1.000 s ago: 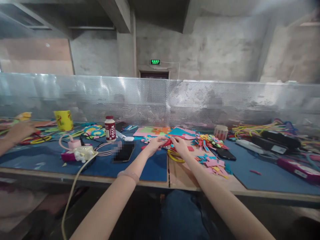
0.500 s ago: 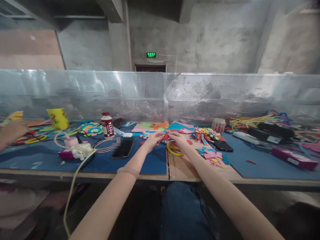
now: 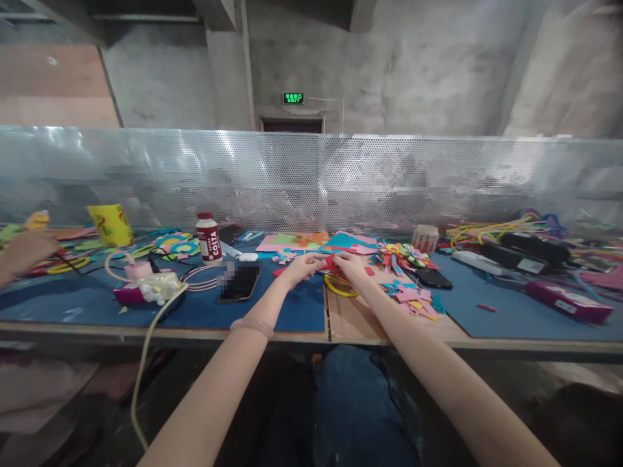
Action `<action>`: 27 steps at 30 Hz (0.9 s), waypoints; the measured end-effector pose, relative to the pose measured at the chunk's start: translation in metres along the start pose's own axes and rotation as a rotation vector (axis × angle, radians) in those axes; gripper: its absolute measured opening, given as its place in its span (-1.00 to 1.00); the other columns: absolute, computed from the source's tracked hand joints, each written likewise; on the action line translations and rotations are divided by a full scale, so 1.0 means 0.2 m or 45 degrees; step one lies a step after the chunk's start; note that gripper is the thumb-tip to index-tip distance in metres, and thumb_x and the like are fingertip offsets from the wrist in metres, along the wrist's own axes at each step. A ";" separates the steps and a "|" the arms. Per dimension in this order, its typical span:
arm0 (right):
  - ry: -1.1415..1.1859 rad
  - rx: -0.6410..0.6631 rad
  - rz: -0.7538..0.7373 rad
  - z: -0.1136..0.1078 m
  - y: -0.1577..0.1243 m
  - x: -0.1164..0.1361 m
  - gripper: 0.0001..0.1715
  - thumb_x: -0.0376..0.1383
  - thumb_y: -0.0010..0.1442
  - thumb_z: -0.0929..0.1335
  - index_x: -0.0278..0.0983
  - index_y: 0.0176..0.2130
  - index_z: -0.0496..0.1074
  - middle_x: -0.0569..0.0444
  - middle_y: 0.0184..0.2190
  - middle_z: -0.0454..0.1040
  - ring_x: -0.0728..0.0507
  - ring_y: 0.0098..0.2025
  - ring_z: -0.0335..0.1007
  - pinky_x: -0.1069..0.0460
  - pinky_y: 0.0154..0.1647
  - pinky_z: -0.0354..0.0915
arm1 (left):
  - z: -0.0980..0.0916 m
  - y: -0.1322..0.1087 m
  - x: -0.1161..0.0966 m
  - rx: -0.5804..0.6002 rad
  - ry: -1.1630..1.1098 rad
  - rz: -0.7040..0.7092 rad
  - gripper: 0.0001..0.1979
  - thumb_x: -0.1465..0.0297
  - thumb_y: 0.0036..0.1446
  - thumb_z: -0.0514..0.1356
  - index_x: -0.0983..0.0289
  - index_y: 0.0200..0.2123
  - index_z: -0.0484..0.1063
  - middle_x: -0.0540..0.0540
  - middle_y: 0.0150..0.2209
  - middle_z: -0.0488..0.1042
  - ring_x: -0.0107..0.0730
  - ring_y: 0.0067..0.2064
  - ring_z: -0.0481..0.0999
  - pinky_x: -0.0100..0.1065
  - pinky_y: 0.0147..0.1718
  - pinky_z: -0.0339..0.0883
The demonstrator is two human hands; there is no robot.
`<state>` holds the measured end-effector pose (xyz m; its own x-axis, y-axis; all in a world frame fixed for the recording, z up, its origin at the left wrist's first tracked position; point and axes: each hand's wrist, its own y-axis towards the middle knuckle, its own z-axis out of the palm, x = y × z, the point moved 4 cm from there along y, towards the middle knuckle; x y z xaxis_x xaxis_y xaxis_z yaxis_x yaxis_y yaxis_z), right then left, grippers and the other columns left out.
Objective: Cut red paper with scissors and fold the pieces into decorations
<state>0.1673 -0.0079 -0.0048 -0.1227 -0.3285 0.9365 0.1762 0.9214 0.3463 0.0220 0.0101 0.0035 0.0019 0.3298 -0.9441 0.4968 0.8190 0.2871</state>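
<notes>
My left hand [image 3: 302, 266] and my right hand [image 3: 351, 265] meet over the middle of the bench, and both pinch a small red piece of paper [image 3: 331, 263] between them. Just under my right hand lies a yellow ring [image 3: 337, 287]. Sheets of coloured paper [image 3: 311, 242] lie flat behind the hands, and a pile of pink, blue and yellow paper scraps [image 3: 411, 299] lies to the right. A multicoloured paper flower [image 3: 402, 255] sits right of my right hand.
A black phone [image 3: 239, 283] and a red Costa bottle [image 3: 206, 237] are on the blue mat [image 3: 97, 308] to the left, with a yellow cup [image 3: 109, 224], cables and a pink charger [image 3: 139, 271]. Another person's hand [image 3: 24, 250] is at far left. A perforated metal screen [image 3: 311, 175] backs the bench.
Both hands stay together on the red paper with small finger movements. The camera has tilted slightly, so the bench appears a little higher in the picture.
</notes>
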 end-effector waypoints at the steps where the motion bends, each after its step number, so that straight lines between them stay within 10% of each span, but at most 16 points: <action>1: 0.003 -0.021 0.006 -0.01 0.00 0.00 -0.85 -0.28 -0.15 0.26 -0.33 -0.51 0.32 0.19 -0.67 0.33 0.05 -0.64 0.20 0.16 -0.62 0.13 | 0.01 0.00 -0.01 0.000 0.033 0.041 -0.60 0.31 -0.26 0.32 0.25 -0.24 0.46 0.06 -0.42 0.42 -0.56 -0.55 0.26 -0.54 -0.66 -0.02; 17: -0.140 0.012 -0.074 0.01 -0.01 0.03 -0.90 -0.32 -0.07 0.21 -0.30 -0.49 0.27 0.21 -0.70 0.28 0.04 -0.68 0.19 0.15 -0.65 0.10 | 0.05 0.02 -0.02 0.014 0.184 0.189 -0.72 0.35 -0.22 0.29 0.29 -0.33 0.49 0.12 -0.39 0.50 -0.39 -0.40 0.42 -0.46 -0.49 0.20; 27: -0.711 -0.116 -0.635 -0.01 -0.01 0.10 -0.81 -0.27 0.09 0.21 -0.31 -0.36 0.33 0.09 -0.46 0.38 -0.01 -0.44 0.26 0.09 -0.37 0.20 | -0.02 0.04 0.02 -0.180 0.241 0.093 -0.72 0.25 -0.01 0.08 0.30 -0.63 0.31 0.01 -0.70 0.31 -0.52 -0.67 0.24 -0.48 -0.70 0.00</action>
<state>0.1665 -0.0177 0.0133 -0.6815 -0.5258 0.5090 0.0473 0.6624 0.7476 0.0228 0.0202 0.0033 -0.1356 0.4619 -0.8765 0.3746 0.8429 0.3862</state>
